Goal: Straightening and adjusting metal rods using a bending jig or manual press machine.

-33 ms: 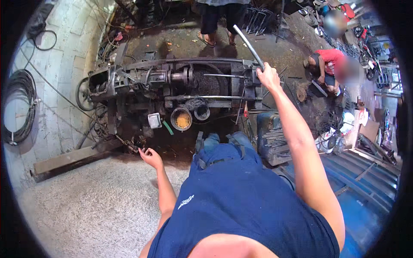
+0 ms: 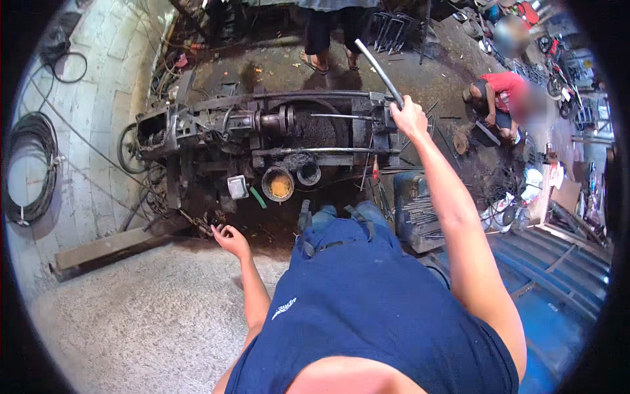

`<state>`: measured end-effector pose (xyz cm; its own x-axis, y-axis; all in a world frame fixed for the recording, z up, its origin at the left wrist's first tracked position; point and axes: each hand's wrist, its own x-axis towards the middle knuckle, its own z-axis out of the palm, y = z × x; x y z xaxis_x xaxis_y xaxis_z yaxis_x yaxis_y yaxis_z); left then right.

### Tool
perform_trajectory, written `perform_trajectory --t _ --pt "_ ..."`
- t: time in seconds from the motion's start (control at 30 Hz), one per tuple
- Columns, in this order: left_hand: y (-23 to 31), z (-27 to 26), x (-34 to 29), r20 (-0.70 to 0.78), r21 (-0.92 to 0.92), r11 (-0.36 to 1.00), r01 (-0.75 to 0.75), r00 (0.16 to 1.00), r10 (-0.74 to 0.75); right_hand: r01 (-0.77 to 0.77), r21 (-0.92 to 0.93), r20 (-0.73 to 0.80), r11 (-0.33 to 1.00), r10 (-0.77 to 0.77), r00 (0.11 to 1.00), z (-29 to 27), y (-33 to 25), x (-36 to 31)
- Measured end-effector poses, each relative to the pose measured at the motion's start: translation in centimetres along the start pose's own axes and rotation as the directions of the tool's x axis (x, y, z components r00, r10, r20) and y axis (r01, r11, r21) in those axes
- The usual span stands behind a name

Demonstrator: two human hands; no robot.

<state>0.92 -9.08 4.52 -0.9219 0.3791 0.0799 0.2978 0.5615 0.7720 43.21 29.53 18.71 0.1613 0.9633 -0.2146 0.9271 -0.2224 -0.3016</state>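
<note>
Two hands are showing in the head view, well apart from each other. The right hand (image 2: 408, 118) is reaching out toward one o'clock on a straightened arm, its fingers clenching around the lower end of a long grey metal lever (image 2: 379, 71), which is slanting up toward eleven o'clock from the fist. The lever is standing at the right end of a dark, greasy machine (image 2: 262, 131) that is lying across the workshop floor at about twelve o'clock. The left hand (image 2: 228, 240) is hanging low at about nine o'clock from the person's body, fingers loosely curling and half open, holding nothing; it is hovering just beside the machine's lower edge, near scattered scraps, and whether it is touching anything there is hard to tell. A round tin with yellowish contents (image 2: 278, 184) is sitting under the machine's middle, beside a darker pot (image 2: 308, 173). Another person in a red shirt (image 2: 500, 92) is crouching at two o'clock.
</note>
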Motion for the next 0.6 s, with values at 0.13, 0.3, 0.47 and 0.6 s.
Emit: perform_trajectory --t 0.13,0.3,0.47,0.6 --pt "12.8 3.7 1.4 0.108 -0.107 0.953 -0.285 0.949 0.296 0.452 -0.026 -0.514 0.892 -0.400 0.759 -1.6 -1.1 -5.7" --pt "31.1 14.1 0.7 0.219 -0.520 0.504 -0.690 0.463 0.859 -0.446 0.870 0.457 0.213 -0.004 0.890 1.4 1.1 -13.3" --pt "45.2 25.8 -1.7 0.388 -0.473 -0.020 -0.881 -0.229 0.893 -0.104 0.623 0.514 -0.775 0.306 0.801 2.8 6.5 -13.6" --pt "49.9 33.8 -2.4 0.616 -0.376 -0.324 -0.868 -0.496 0.612 0.184 0.434 0.537 -0.882 0.417 0.733 1.2 9.8 -10.8"
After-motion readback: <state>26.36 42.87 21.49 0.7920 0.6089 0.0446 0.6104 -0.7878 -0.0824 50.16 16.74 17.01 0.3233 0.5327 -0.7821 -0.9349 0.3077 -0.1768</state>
